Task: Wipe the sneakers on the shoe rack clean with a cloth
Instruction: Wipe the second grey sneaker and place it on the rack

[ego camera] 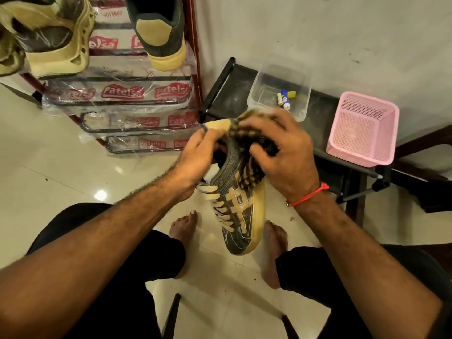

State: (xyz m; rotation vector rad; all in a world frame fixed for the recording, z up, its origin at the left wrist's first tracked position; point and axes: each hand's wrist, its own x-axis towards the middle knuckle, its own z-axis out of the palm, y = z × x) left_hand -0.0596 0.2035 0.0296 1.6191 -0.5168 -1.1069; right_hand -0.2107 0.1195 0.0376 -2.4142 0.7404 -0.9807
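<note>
- Sneaker [238,211]: held above the floor, left hand [195,155] gripping its heel.
- Cloth [247,133]: right hand [281,152] presses it on the sneaker's side.
- Shoe rack [137,94]: left, plastic-wrapped.
- Pink basket [362,128], clear tub [276,94]: on dark bench behind.

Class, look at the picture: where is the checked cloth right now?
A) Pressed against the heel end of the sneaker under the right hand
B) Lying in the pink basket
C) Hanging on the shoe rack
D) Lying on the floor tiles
A: the right hand holds the checked cloth against the heel end of the sneaker, which the left hand steadies.
</note>
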